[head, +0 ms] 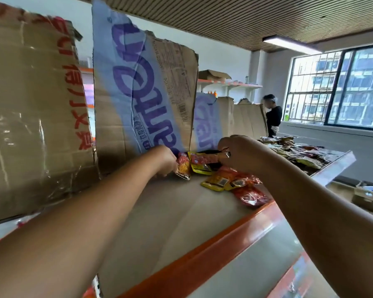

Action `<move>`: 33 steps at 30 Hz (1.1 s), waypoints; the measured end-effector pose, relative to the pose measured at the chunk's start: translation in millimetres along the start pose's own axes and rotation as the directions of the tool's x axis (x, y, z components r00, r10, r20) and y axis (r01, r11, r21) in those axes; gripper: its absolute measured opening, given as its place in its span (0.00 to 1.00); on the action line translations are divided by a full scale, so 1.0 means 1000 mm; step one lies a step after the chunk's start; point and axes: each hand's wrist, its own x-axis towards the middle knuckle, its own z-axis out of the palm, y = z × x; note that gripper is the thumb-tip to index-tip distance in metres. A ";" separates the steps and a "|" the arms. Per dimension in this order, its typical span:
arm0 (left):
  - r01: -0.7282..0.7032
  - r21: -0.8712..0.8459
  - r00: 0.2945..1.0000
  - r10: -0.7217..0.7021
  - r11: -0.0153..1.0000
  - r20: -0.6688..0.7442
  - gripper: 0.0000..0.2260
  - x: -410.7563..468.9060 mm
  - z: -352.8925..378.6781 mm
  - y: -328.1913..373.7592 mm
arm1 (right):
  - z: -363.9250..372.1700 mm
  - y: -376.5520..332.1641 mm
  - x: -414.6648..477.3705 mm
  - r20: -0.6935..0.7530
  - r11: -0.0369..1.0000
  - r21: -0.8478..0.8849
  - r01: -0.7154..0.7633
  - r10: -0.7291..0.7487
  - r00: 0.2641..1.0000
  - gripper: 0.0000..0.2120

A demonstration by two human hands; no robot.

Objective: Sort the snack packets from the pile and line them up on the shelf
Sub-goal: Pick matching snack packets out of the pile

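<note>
My left hand (165, 161) grips a red and yellow snack packet (184, 167) that stands on the cardboard-lined shelf (159, 211). Just to its right, my right hand (238, 152) pinches the end of a red and yellow packet (200, 163), which lies across toward the first one. Several loose packets (235, 183) in yellow, orange and red lie on the shelf in front of my right hand, near the orange front edge (213, 248). A larger pile of packets (297, 151) covers the shelf farther to the right.
Tall flattened cardboard sheets (142, 93) stand along the back of the shelf. A person in black (272, 117) stands at the far end by the window. An open box (368, 195) sits on the floor at the right. Another shelf level (295, 274) lies below.
</note>
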 end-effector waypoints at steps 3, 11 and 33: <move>-0.006 0.028 1.000 0.006 1.000 0.017 0.18 -0.007 -0.006 -0.004 | -0.003 0.003 0.020 0.122 0.997 -0.025 0.076 -0.072 0.990 0.15; 0.232 0.212 0.949 -0.269 0.949 0.165 0.12 -0.037 -0.019 -0.010 | 0.004 0.001 0.074 0.425 0.925 -0.086 0.370 -0.302 0.853 0.12; 0.382 0.268 0.923 -0.382 0.884 -0.056 0.30 -0.042 0.008 0.035 | 0.014 0.010 0.056 0.114 0.746 0.459 0.483 -0.589 0.800 0.18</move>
